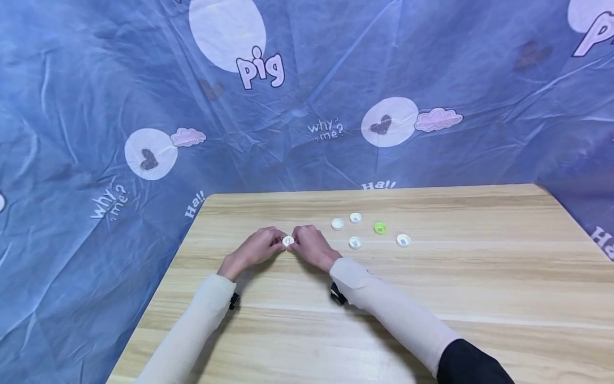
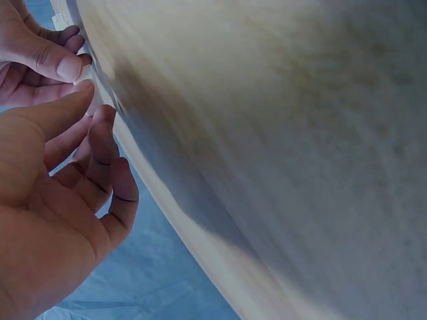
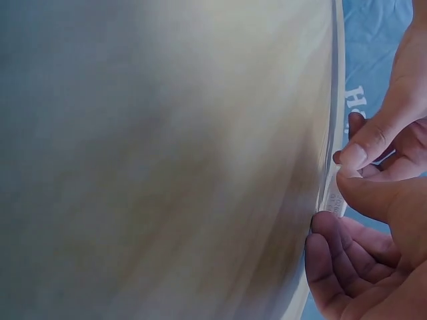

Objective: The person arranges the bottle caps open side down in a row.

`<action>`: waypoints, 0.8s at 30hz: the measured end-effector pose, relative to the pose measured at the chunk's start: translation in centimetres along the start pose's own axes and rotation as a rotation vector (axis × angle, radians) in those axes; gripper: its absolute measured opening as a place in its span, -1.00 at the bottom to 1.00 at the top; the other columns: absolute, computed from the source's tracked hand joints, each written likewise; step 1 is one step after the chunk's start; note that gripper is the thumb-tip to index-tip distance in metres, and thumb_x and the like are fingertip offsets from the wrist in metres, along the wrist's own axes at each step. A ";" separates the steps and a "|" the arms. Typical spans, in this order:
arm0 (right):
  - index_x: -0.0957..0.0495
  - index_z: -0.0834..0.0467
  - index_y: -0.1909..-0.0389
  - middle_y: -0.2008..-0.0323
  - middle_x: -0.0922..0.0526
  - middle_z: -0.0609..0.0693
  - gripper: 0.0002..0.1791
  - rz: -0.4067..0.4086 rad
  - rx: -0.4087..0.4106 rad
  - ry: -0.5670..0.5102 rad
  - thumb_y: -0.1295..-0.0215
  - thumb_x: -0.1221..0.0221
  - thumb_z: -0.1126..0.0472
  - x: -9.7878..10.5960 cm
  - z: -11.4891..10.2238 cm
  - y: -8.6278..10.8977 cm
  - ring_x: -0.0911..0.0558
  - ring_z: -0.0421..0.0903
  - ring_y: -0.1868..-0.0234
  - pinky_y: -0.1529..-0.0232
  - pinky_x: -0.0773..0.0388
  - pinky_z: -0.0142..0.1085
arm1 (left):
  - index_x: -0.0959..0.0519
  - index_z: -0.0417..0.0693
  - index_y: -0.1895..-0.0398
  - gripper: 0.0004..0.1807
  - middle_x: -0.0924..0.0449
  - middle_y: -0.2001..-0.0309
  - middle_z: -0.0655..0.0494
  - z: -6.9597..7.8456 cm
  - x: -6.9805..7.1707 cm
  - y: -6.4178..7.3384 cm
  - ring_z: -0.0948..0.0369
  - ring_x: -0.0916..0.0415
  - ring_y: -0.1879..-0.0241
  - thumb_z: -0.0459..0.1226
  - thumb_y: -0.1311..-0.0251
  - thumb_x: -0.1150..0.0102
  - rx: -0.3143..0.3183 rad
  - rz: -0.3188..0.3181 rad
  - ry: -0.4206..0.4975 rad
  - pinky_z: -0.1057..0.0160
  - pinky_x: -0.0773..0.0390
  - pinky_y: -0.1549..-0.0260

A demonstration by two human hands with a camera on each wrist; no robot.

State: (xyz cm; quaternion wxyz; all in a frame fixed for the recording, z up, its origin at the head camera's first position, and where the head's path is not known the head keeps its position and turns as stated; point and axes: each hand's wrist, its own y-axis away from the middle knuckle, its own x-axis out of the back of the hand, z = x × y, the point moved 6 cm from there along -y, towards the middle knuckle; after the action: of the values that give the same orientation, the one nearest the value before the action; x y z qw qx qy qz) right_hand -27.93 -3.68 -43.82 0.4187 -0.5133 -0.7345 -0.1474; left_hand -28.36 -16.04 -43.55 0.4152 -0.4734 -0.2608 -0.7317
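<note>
Both hands meet left of the table's centre over a small white round cap (image 1: 288, 241) with a dark and reddish mark on its face. My left hand (image 1: 259, 246) pinches its left edge between thumb and forefinger. From the other side, the thumb and fingers of my right hand (image 1: 313, 246) pinch the right edge. In the left wrist view the thumbs come close together, and the lower fingers of the left hand (image 2: 53, 200) are loosely bent. Fingers hide much of the cap in both wrist views; a pale printed strip (image 3: 333, 200) shows between the hands in the right one.
Right of the hands lie several small round caps: white ones (image 1: 337, 224), (image 1: 355, 218), (image 1: 355, 242), (image 1: 403, 240) and a green cap (image 1: 380, 228). They rest on a wooden table (image 1: 479, 288). A blue printed cloth (image 1: 297, 149) hangs behind its far edge.
</note>
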 end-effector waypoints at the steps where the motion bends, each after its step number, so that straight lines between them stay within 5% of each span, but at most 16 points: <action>1: -0.62 0.27 0.35 0.45 -0.64 0.01 -0.85 -0.005 -0.002 -0.001 -0.12 -0.33 0.27 -0.1 0.0 0.0 -0.54 -0.19 0.49 0.44 -0.50 -0.43 | -0.65 -0.09 0.08 -0.78 -0.52 0.40 0.22 0.0 0.0 0.0 0.31 -0.42 0.39 -0.29 -0.21 -0.22 -0.003 -0.004 0.001 0.26 -0.49 0.29; 24: -0.63 0.30 0.23 0.40 -0.63 0.02 -0.81 -0.069 -0.019 -0.020 -0.15 -0.29 0.28 -0.1 0.0 0.1 -0.52 -0.19 0.48 0.44 -0.49 -0.41 | -0.60 -0.11 0.02 -0.73 -0.46 0.41 0.22 -0.4 0.1 0.5 0.31 -0.38 0.44 -0.30 -0.20 -0.23 0.022 -0.028 -0.042 0.30 -0.45 0.40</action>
State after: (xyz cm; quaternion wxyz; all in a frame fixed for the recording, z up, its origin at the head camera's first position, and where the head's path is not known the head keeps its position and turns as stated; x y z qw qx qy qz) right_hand -27.82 -3.66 -43.94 0.4009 -0.4930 -0.7546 -0.1637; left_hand -28.13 -16.62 -43.67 0.4044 -0.4803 -0.2841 -0.7246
